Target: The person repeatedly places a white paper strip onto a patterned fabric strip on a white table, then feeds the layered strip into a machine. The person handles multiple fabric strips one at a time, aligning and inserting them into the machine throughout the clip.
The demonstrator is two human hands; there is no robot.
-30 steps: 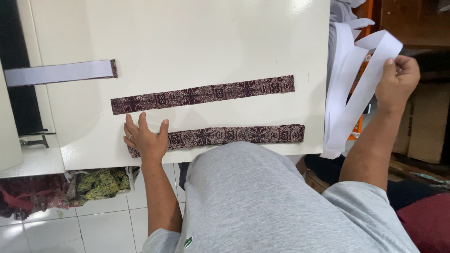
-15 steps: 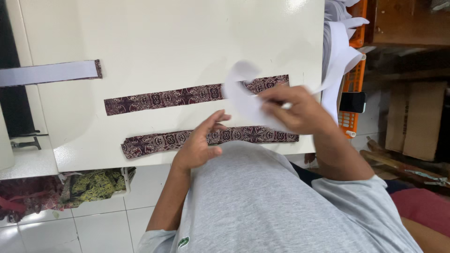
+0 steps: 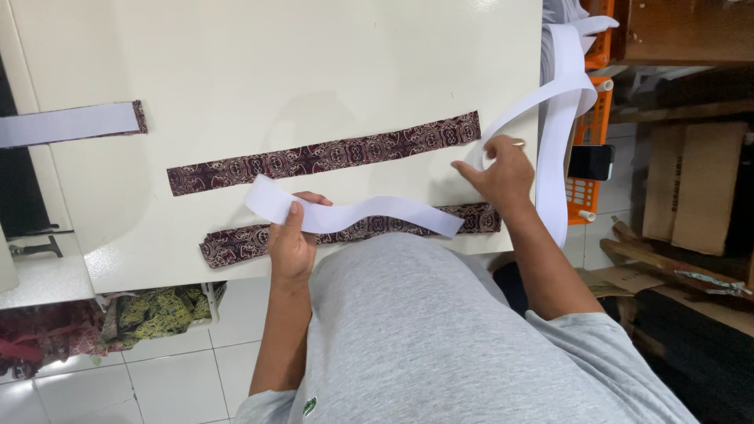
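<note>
Cream counter (image 3: 330, 71) under a head camera, tiled floor below. Nearest: left hand (image 3: 292, 245) pinches the free end of a white strip (image 3: 369, 213), grip clenched on it, held just above the near patterned fabric strip (image 3: 236, 242) at the counter edge. Right hand (image 3: 503, 174) grasps the same white strip further along, where it loops off the right side. Beyond: a second patterned strip (image 3: 322, 155), uncovered. Far left: another white-covered piece (image 3: 67, 124). Step looks like laying white strip onto the near fabric; next move calls for aligning ends and edges, then pressing flat.
</note>
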